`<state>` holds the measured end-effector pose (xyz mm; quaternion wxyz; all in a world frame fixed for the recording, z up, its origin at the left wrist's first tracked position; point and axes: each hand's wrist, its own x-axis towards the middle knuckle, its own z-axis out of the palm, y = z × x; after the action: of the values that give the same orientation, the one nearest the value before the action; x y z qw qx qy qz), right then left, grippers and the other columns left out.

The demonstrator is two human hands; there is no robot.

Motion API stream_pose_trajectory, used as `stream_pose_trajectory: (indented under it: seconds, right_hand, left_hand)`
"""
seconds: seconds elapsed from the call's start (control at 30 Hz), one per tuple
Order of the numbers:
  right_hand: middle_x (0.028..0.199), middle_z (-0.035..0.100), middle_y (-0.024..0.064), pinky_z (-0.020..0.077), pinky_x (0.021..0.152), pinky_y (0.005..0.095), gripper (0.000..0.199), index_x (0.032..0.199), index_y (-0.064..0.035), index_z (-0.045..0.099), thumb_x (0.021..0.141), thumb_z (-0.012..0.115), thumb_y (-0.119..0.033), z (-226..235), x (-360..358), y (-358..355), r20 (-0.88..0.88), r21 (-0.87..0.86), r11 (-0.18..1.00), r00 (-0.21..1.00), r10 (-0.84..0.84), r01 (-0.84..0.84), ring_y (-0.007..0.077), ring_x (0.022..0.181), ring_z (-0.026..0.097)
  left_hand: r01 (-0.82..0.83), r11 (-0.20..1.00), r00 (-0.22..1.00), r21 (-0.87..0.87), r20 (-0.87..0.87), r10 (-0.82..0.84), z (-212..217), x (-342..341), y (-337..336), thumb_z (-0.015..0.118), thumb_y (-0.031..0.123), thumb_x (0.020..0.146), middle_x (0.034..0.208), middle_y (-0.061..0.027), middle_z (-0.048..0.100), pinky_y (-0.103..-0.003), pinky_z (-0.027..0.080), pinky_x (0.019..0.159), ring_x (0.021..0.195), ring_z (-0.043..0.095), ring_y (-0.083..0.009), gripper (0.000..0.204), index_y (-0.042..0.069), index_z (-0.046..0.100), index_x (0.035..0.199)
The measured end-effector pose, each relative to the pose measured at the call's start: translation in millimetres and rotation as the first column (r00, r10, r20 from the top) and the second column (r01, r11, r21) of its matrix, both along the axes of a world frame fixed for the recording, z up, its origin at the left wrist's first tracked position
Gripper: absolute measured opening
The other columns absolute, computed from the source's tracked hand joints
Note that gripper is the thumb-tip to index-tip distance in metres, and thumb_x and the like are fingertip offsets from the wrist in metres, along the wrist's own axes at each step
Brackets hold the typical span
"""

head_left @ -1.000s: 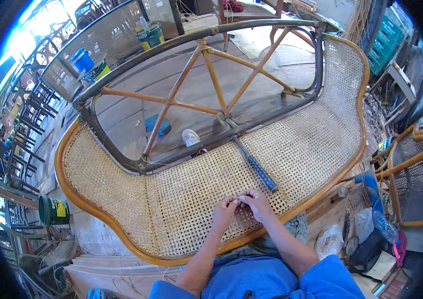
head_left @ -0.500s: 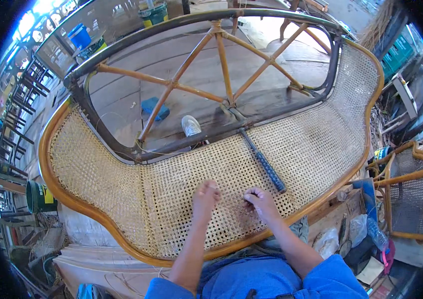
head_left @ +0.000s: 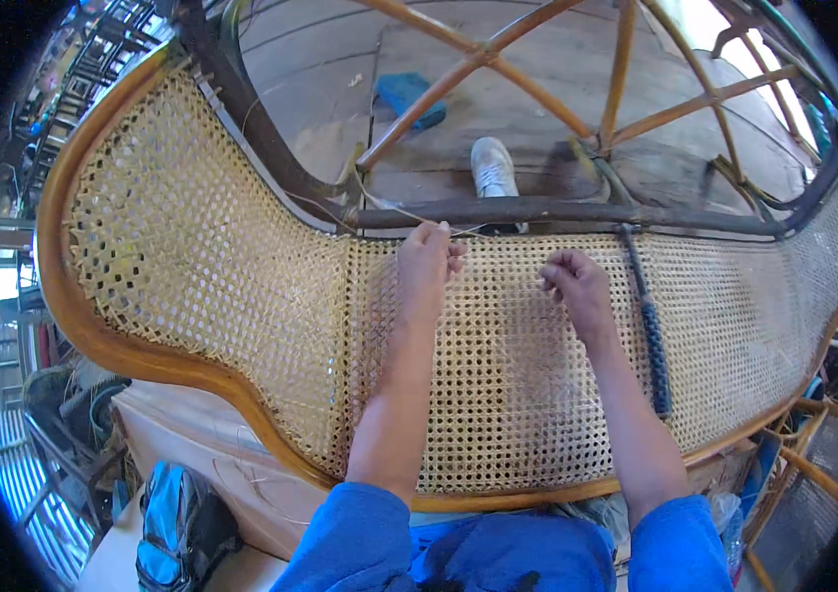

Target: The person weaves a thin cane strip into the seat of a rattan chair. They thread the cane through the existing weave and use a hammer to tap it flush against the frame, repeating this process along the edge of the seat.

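Head view: left grip [head_left: 425, 259] pinched a thin, pale cane strand [head_left: 401, 210] trailing forward-left; farther right grip [head_left: 582, 288] curled, contents unclear.

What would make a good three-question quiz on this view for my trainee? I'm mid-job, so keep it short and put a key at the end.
1. Which hand's fingertips are nearer the dark rail?
2. True or false: the dark-gripped tool lies on the woven cane panel, to the right of the right hand.
3. Fill in the colour: beyond the rail, a ____ shoe shows.

Key:
1. The left hand; a thin pale strand runs by its fingertips.
2. True.
3. White.
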<state>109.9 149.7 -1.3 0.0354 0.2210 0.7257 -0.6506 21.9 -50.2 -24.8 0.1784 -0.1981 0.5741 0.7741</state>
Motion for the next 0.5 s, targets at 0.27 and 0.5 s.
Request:
stream_pose_trajectory:
  seconds: [0.27, 0.5]
  right_hand:
    - [0.074, 0.062, 0.0035, 0.0478, 0.064, 0.0254, 0.01, 0.092, -0.0013, 0.061, 0.082, 0.062, -0.004, -37, -57, -22, -0.116, 0.158, 0.985, 0.99, 0.082, -0.063, 0.0101, 0.067, 0.058]
    - [0.081, 0.065, 0.0106, 0.0482, 0.07, 0.0295, 0.012, 0.093, -0.0039, 0.063, 0.081, 0.063, -0.008, -43, -70, -35, -0.148, 0.382, 0.918, 0.973, 0.175, -0.107, 0.0181, 0.072, 0.062]
  left_hand:
    - [0.04, 0.86, 0.944, -0.509, -0.262, -0.199, 0, -5, 21, 0.062, 0.015, 0.085, 0.085, -0.0066, 0.062, -0.026, 0.046, 0.062, 0.069, 0.055, -0.011, 0.027, -0.004, 0.058, 0.104]
    - [-0.078, 0.685, 0.894, -0.725, -0.355, -0.274, -21, -9, 27, 0.063, 0.017, 0.083, 0.081, -0.0141, 0.066, -0.033, 0.048, 0.068, 0.07, 0.062, -0.0207, 0.02, 0.001, 0.063, 0.095]
